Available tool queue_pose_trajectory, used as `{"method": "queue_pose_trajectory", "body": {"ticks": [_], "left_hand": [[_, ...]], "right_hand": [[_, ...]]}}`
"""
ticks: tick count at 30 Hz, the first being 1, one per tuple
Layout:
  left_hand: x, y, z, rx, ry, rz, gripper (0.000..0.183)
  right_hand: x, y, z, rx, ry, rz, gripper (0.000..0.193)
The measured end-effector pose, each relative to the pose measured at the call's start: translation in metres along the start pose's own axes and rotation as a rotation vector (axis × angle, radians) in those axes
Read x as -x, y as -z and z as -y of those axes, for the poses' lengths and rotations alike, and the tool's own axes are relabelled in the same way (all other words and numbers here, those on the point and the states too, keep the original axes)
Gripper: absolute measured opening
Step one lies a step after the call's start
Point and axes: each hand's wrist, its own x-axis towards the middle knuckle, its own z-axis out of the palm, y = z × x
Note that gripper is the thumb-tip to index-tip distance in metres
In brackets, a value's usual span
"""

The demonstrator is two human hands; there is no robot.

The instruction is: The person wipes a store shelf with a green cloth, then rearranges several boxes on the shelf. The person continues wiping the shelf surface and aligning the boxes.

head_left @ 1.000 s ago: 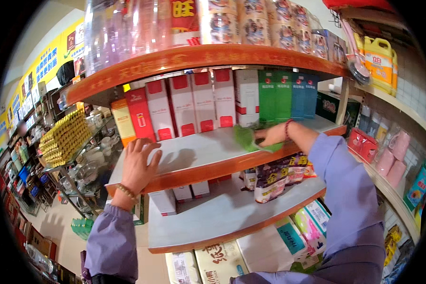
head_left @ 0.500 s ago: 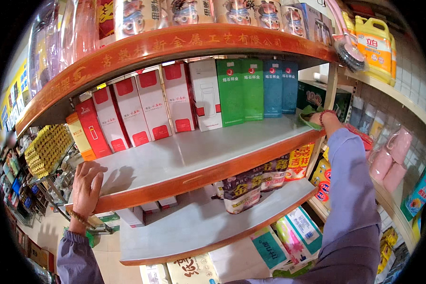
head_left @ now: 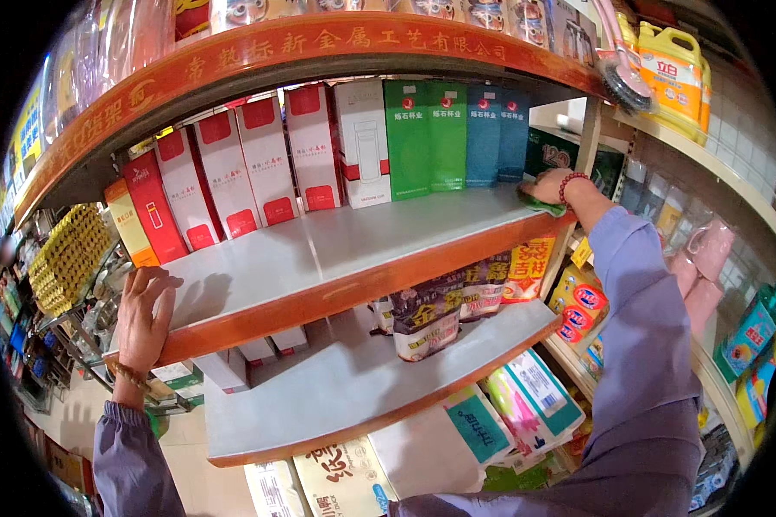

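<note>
My right hand (head_left: 573, 191) presses a green cloth (head_left: 540, 204) onto the right end of the grey shelf (head_left: 345, 243), close to the blue boxes (head_left: 498, 142). Part of the cloth is hidden under the fingers. At the shelf's left end, my left hand (head_left: 145, 312) rests on the orange front edge with its fingers apart and holds nothing. A row of upright boxes stands along the back of this shelf: an orange-yellow one (head_left: 131, 226), a red one (head_left: 157, 209), several white-and-red ones (head_left: 267, 159) and two green ones (head_left: 407, 142).
Dark pouches (head_left: 427, 320) stand on the lower shelf (head_left: 319, 426), above packs of tissue paper (head_left: 444, 439). Overhead, an orange-edged shelf (head_left: 319, 45) carries goods. To the right are a hanging brush (head_left: 627, 84), yellow jugs (head_left: 671, 79) and pink cups (head_left: 703, 267). Stacked egg trays (head_left: 69, 258) stand left.
My right hand has shifted slightly left and toward the shelf's front with the cloth. The whole view has moved a little. My left hand stays at the shelf's left end.
</note>
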Motion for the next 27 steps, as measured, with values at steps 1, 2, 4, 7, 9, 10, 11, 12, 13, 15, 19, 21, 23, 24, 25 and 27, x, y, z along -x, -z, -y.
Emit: {"method": "queue_pose_trajectory", "body": {"ticks": [1,2,4,7,9,10,11,12,13,15,19,21,23,24,25,27], "left_hand": [[-0.001,-0.002,0.001,0.0,-0.015,-0.008,0.017],[-0.002,-0.005,0.003,0.0,-0.029,-0.016,0.017],[-0.001,-0.007,0.004,0.001,-0.037,-0.026,0.017],[0.002,-0.005,0.008,-0.003,-0.017,-0.033,0.016],[0.003,-0.005,0.009,-0.009,-0.028,-0.051,0.016],[0.001,-0.007,0.009,-0.004,-0.037,-0.057,0.016],[-0.001,-0.008,0.007,0.009,-0.047,-0.057,0.016],[-0.002,-0.007,0.007,0.013,-0.049,-0.055,0.016],[-0.002,-0.008,0.008,0.018,-0.048,-0.05,0.016],[0.0,-0.007,0.009,0.02,-0.045,-0.035,0.017],[0.001,-0.007,0.012,0.023,-0.032,-0.03,0.017],[-0.002,-0.007,0.011,0.017,-0.038,-0.012,0.018],[-0.001,-0.005,0.009,0.021,-0.036,0.008,0.019],[0.0,-0.005,0.01,0.02,-0.025,0.018,0.019],[0.0,-0.006,0.011,0.013,-0.03,0.028,0.02],[0.001,-0.005,0.008,0.051,-0.025,0.024,0.02]], "right_hand": [[0.007,0.004,0.005,-0.011,0.07,0.006,0.065],[0.005,-0.001,0.007,0.033,0.201,0.009,0.065],[0.009,-0.001,0.019,-0.25,0.176,-0.1,0.059],[0.017,0.012,0.03,-0.721,0.098,-0.361,0.051],[0.016,0.006,0.002,-0.927,0.018,-0.612,0.049],[0.016,-0.003,-0.024,-0.958,-0.061,-0.731,0.048],[0.013,-0.016,-0.05,-0.966,-0.145,-0.832,0.047],[0.008,-0.031,-0.072,-0.964,-0.223,-0.905,0.046],[0.003,-0.049,-0.087,-0.957,-0.299,-0.947,0.046],[-0.007,-0.088,-0.099,-0.962,-0.443,-0.964,0.047],[-0.019,-0.155,-0.05,-0.988,-0.627,-0.937,0.054],[-0.007,-0.15,-0.001,-0.98,-0.645,-1.096,0.045],[0.016,-0.129,0.056,-0.901,-0.553,-1.235,0.04],[0.031,-0.116,0.089,-0.865,-0.473,-1.259,0.038],[0.049,-0.103,0.122,-0.835,-0.391,-1.274,0.036],[0.08,-0.078,0.183,-0.793,-0.216,-1.276,0.031]]}}
